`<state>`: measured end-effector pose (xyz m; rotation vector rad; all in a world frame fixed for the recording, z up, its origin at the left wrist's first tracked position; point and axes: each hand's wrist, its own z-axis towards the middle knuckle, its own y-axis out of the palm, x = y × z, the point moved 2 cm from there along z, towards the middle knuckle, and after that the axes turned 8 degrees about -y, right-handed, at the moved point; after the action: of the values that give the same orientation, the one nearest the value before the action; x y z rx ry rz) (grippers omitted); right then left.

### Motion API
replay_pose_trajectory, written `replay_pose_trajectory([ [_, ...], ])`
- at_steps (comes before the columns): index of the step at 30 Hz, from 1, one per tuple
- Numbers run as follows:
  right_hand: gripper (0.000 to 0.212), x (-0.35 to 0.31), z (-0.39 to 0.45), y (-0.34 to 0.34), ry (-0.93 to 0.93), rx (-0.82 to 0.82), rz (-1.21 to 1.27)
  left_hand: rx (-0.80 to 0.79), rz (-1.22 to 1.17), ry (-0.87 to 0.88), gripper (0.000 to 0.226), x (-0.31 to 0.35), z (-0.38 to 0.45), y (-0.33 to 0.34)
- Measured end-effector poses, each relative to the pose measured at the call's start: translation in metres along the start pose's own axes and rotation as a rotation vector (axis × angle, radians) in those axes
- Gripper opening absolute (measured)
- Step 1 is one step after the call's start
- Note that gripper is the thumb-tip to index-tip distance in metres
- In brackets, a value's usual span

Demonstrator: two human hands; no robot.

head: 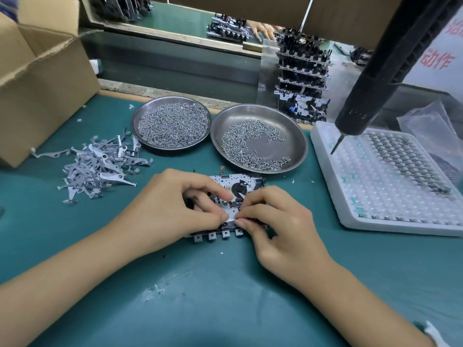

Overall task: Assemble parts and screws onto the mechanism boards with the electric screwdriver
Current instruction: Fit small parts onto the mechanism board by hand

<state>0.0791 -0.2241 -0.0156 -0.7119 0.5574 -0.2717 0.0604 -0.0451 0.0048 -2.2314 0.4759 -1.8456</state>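
A metal mechanism board (246, 180) lies flat on the green mat in front of me. My left hand (172, 209) and my right hand (280, 221) both rest on it, their fingertips meeting over a small flat metal part (231, 213) that they pinch against the board's near half. The hands hide much of the board; a row of tabs shows at its near edge. The black electric screwdriver (390, 71) hangs unheld at the upper right, its bit pointing down over a white tray.
Two steel dishes hold small parts: springs (172, 123) on the left, screws (253, 146) on the right. A heap of grey metal levers (100, 166) lies at left beside a cardboard box (37, 78). A white blister tray (390, 181) sits at right. Stacked boards (303, 76) stand behind.
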Motion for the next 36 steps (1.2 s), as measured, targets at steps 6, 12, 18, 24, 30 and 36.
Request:
replay_pose_trajectory([
  [6, 0.004, 0.002, 0.002, -0.001, 0.041, -0.011, 0.066, -0.009, -0.021, -0.005, 0.03, 0.0, 0.002, 0.0],
  [12, 0.014, 0.011, 0.006, -0.006, 0.157, 0.054, 0.318, -0.014, 0.01, 0.047, 0.026, 0.002, 0.002, -0.002],
  [18, 0.014, 0.013, 0.008, -0.006, 0.285, 0.123, 0.436, -0.013, 0.05, 0.117, 0.021, 0.005, 0.002, -0.003],
  [24, 0.017, 0.012, 0.006, -0.002, 0.232, 0.146, 0.374, 0.344, 0.119, 0.294, 0.012, 0.003, 0.014, -0.022],
  [30, 0.016, 0.012, 0.006, -0.001, 0.222, 0.155, 0.355, 0.685, 0.614, 0.171, 0.03, -0.002, 0.053, -0.053],
  [36, 0.018, 0.013, 0.007, -0.001, 0.216, 0.149, 0.357, 0.602, 0.725, -0.076, 0.011, 0.004, 0.074, -0.057],
])
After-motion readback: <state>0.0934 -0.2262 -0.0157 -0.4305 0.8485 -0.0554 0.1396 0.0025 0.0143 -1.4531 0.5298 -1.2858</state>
